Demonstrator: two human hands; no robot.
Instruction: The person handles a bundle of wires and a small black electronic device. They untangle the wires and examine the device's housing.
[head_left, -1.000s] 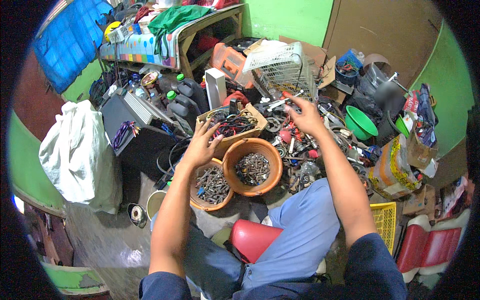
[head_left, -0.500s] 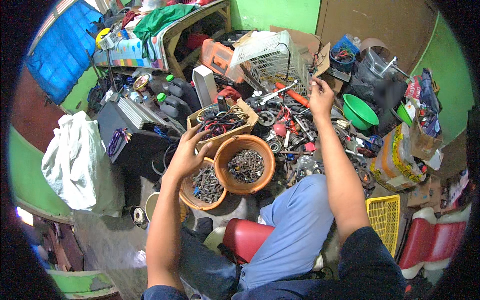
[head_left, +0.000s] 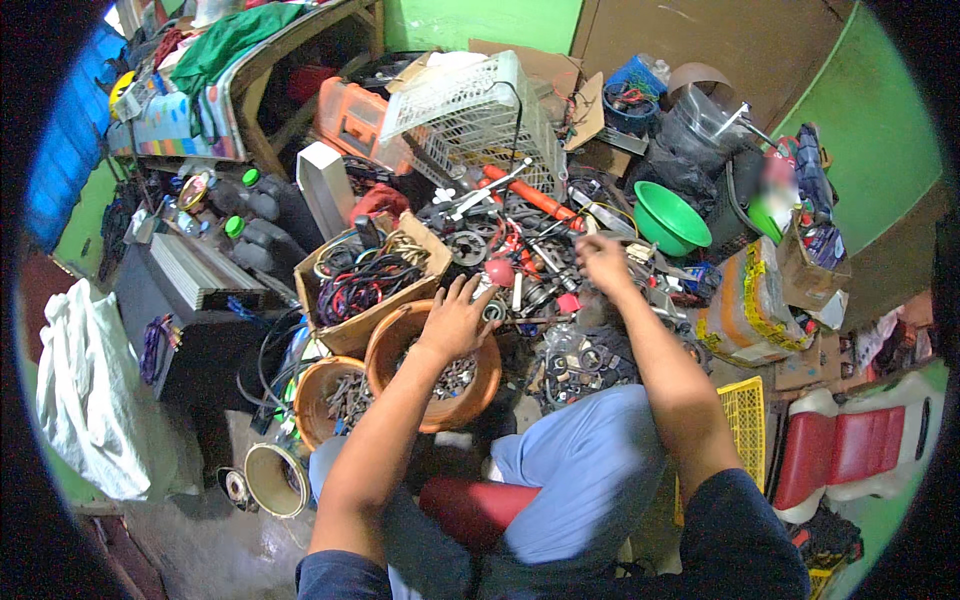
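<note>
My left hand (head_left: 455, 318), fingers spread and holding nothing, hovers over the larger orange-brown tub (head_left: 383, 350), which holds many small bolts (head_left: 458, 380). Part of its contents is hidden by my hand and forearm. Beside it, a smaller tub (head_left: 310, 398) holds more dark bolts (head_left: 348, 400). To the right, my right hand (head_left: 603, 265) is low over a heap of metal parts (head_left: 545, 285); its fingertips point down and are blurred, so their grip is unclear. A red ball-shaped piece (head_left: 498, 272) and an orange tube (head_left: 530, 195) lie in the heap.
A cardboard box of cables (head_left: 375, 275) stands behind the tubs. Farther back are a white plastic crate (head_left: 480, 110) and an orange case (head_left: 350, 120). A green basin (head_left: 672, 218) and a taped carton (head_left: 752, 302) sit right; a yellow crate (head_left: 740, 420) is near my right arm.
The view has swung right, so the scene sits farther left. My right hand has come down from its raised pinch to the heap. My left hand has moved right, over the larger tub.
</note>
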